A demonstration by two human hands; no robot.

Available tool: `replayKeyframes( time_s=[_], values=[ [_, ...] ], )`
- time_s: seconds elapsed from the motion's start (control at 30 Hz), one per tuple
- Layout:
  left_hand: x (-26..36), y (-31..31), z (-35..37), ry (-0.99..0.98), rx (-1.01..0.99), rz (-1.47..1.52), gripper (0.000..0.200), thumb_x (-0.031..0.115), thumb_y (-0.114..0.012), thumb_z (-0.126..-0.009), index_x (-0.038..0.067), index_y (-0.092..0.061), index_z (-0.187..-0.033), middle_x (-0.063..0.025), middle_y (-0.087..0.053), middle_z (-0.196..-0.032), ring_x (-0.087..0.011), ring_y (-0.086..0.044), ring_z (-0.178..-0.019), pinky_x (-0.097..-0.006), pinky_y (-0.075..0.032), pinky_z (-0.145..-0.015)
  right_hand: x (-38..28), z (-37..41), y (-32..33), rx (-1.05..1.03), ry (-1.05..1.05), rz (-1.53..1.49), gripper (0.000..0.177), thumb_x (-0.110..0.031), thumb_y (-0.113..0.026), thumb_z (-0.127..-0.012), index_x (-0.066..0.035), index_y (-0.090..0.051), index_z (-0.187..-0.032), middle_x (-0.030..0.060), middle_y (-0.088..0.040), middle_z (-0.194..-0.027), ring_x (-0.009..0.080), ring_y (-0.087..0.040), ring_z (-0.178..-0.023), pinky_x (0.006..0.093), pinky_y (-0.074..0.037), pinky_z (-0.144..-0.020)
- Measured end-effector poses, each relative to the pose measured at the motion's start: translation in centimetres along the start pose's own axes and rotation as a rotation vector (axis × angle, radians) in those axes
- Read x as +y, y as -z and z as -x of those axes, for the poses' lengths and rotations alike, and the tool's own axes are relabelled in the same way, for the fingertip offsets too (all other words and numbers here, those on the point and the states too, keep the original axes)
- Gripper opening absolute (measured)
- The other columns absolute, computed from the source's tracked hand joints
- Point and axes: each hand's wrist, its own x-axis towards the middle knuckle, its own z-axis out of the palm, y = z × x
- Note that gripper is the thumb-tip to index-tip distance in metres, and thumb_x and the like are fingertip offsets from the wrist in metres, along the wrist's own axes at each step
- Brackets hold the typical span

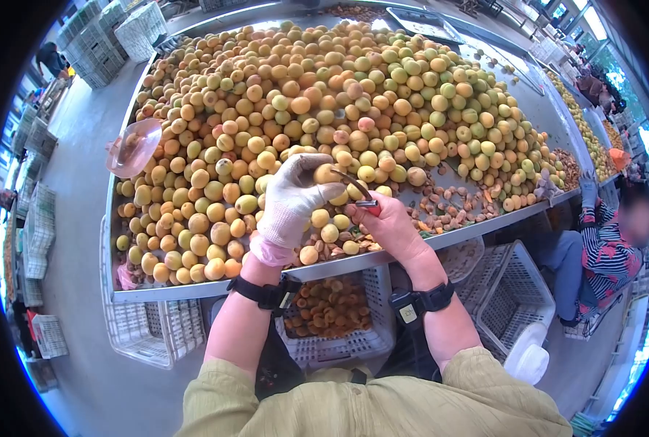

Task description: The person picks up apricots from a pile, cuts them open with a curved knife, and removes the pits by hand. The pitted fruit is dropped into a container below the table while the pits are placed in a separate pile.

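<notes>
My left hand (289, 200), in a white glove with a pink cuff, is closed around a yellow apricot (325, 174) just above the heaped fruit. In my bare right hand (391, 227) is a small knife (370, 206) with a red handle and a thin curved dark blade. The blade reaches left to the held apricot and overlaps its edge in this view. Around both hands lies a large pile of yellow, orange and greenish apricots (281, 95) on a metal table (317, 270). Loose pits (448, 206) are scattered to the right of my right hand.
A crate of apricot halves (328, 309) stands below the table edge, between my legs. Other plastic crates (514, 280) are at right and left. A translucent pink bowl (135, 148) rests at the table's left edge. Another person (605, 255) sits at the right, gloved hand on the rim.
</notes>
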Motion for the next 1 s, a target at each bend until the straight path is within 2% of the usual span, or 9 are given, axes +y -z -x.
replayKeyframes(
  time_s=[0.2,0.27,0.33,0.53,0.63,0.73,0.87,0.93,1.0],
  values=[
    [-0.5,-1.4,0.4,0.038,0.005,0.449,0.042,0.009,-0.073,-0.077,0.000,-0.054,-0.113,-0.0055,-0.059,-0.105,-0.0122,-0.057,-0.095,-0.0254,-0.048,-0.085,-1.2,0.0,-1.4,0.010,0.032,-0.073,0.030,-0.028,-0.066,-0.088,-0.001,-0.060,-0.100,0.0055,-0.065,-0.076,0.0088,-0.055,-0.069,0.0257,-0.047,-0.065],
    [-0.3,-1.5,0.4,0.055,0.009,0.450,0.044,0.010,-0.073,-0.078,-0.001,-0.054,-0.116,-0.0059,-0.059,-0.108,-0.0117,-0.057,-0.097,-0.0257,-0.048,-0.086,-0.8,-0.3,-1.6,0.022,0.047,-0.094,0.030,-0.026,-0.067,-0.087,0.000,-0.060,-0.101,0.0076,-0.065,-0.075,0.0117,-0.059,-0.069,0.0271,-0.048,-0.065],
    [0.9,-1.6,0.6,0.002,-0.017,0.245,0.046,0.009,-0.071,-0.079,-0.001,-0.053,-0.120,-0.0064,-0.059,-0.111,-0.0110,-0.056,-0.100,-0.0258,-0.048,-0.086,-0.5,-0.4,-1.1,0.051,0.095,0.033,0.030,-0.025,-0.067,-0.087,0.001,-0.060,-0.102,0.0103,-0.066,-0.076,0.0160,-0.062,-0.070,0.0291,-0.050,-0.065],
    [1.1,-0.8,0.8,0.172,-0.196,0.158,0.050,0.015,-0.074,-0.078,-0.002,-0.054,-0.120,-0.0095,-0.061,-0.111,-0.0164,-0.059,-0.103,-0.0285,-0.046,-0.092,-0.6,0.1,0.0,-0.026,-0.002,0.075,0.029,-0.023,-0.066,-0.086,0.000,-0.060,-0.103,0.0143,-0.067,-0.080,0.0197,-0.064,-0.067,0.0309,-0.050,-0.064],
    [-0.9,-2.4,1.2,0.147,-0.139,0.629,0.058,0.028,-0.076,-0.079,0.000,-0.049,-0.121,-0.0109,-0.060,-0.110,-0.0235,-0.058,-0.106,-0.0347,-0.046,-0.095,-0.4,0.1,-2.1,0.105,0.085,-0.019,0.028,-0.022,-0.065,-0.087,0.001,-0.060,-0.101,0.0155,-0.066,-0.080,0.0191,-0.063,-0.066,0.0311,-0.051,-0.064],
    [-0.2,-2.3,1.1,0.177,-0.158,0.569,0.058,0.031,-0.075,-0.079,0.000,-0.050,-0.121,-0.0112,-0.061,-0.109,-0.0222,-0.058,-0.107,-0.0340,-0.046,-0.095,-1.6,0.3,-1.5,0.047,-0.072,-0.088,0.027,-0.023,-0.064,-0.088,0.002,-0.060,-0.097,0.0126,-0.066,-0.079,0.0167,-0.062,-0.068,0.0311,-0.050,-0.065],
    [-0.3,-0.8,0.5,0.158,-0.238,0.238,0.060,0.034,-0.075,-0.079,0.000,-0.050,-0.121,-0.0123,-0.062,-0.108,-0.0206,-0.057,-0.107,-0.0332,-0.046,-0.094,-0.4,-0.2,-0.3,-0.019,0.076,0.021,0.028,-0.023,-0.064,-0.088,0.004,-0.059,-0.094,0.0080,-0.064,-0.076,0.0148,-0.060,-0.071,0.0305,-0.050,-0.067],
    [-0.5,-1.7,1.1,0.148,-0.217,0.306,0.058,0.034,-0.073,-0.081,0.001,-0.050,-0.122,-0.0115,-0.062,-0.110,-0.0219,-0.057,-0.109,-0.0350,-0.046,-0.095,-1.1,0.4,-1.3,-0.033,-0.056,-0.189,0.028,-0.024,-0.064,-0.089,0.004,-0.060,-0.095,0.0063,-0.063,-0.077,0.0142,-0.059,-0.072,0.0292,-0.049,-0.067],
    [-1.0,-2.6,1.3,0.197,-0.085,0.739,0.053,0.033,-0.069,-0.084,0.002,-0.050,-0.123,-0.0094,-0.062,-0.109,-0.0229,-0.058,-0.107,-0.0360,-0.046,-0.095,-0.6,0.5,-2.6,0.042,0.026,-0.147,0.029,-0.024,-0.065,-0.089,0.004,-0.060,-0.095,0.0062,-0.063,-0.077,0.0136,-0.058,-0.070,0.0288,-0.049,-0.068]
  ],
)
